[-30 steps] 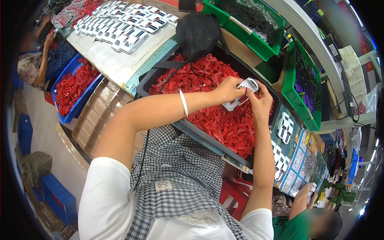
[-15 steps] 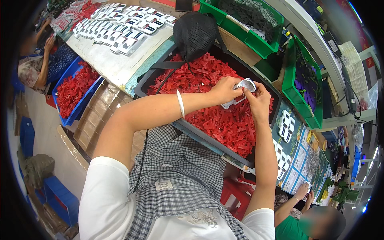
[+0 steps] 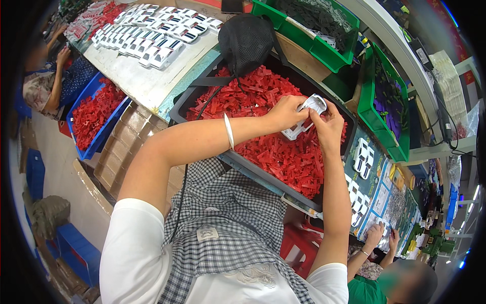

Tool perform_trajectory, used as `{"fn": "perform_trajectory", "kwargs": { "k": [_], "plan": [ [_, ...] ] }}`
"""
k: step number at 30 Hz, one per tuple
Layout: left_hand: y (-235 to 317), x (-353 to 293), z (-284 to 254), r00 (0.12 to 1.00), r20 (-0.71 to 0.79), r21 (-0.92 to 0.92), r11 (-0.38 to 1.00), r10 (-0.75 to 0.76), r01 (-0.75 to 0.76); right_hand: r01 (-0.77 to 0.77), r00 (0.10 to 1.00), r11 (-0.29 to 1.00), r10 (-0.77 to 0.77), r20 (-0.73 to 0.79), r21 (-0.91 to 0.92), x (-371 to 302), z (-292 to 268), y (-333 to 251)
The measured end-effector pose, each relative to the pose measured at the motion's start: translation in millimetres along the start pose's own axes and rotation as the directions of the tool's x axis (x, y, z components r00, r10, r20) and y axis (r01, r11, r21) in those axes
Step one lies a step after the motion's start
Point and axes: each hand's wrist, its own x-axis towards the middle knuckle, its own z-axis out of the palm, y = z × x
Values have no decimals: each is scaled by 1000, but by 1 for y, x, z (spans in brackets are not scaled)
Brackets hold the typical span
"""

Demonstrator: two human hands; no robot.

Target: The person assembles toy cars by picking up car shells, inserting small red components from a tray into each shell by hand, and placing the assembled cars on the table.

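Both hands are over a black tray (image 3: 273, 184) heaped with small red plastic pieces (image 3: 273, 159). Between them is a white toy car shell (image 3: 316, 103), tilted with its hollow side partly showing. My left hand (image 3: 288, 112) grips the shell's left side with bent fingers. On the other side, my right hand (image 3: 330, 124) pinches it, thumb against the near edge and fingers behind. Whether a small red piece is also between the fingers I cannot make out.
A black mesh bag-like item (image 3: 247, 44) lies over the tray's far edge. White shells (image 3: 152, 35) stand in rows on the far left table, more shells (image 3: 363, 158) at right. Green bins (image 3: 331, 61) stand behind. Co-workers sit at left and lower right; a blue bin (image 3: 96, 144) holds red pieces.
The white toy car shell has turned slightly in my hands, showing more of its hollow side. At lower right, the co-worker's hands have moved apart.
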Motion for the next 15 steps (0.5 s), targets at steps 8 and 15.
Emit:
{"fn": "perform_trajectory", "kwargs": {
  "k": [8, 15],
  "plan": [
    [-2, 0, 0, 999, 4, 63, 997, -40, 39, -30, 1000, 998, 29, 12, 48, 1, -3, 3],
    [4, -1, -3, 1000, 2, 121, 992, -25, 24, -43, 998, 996, 39, 48, 77, 0, -4, 3]
  ]
}}
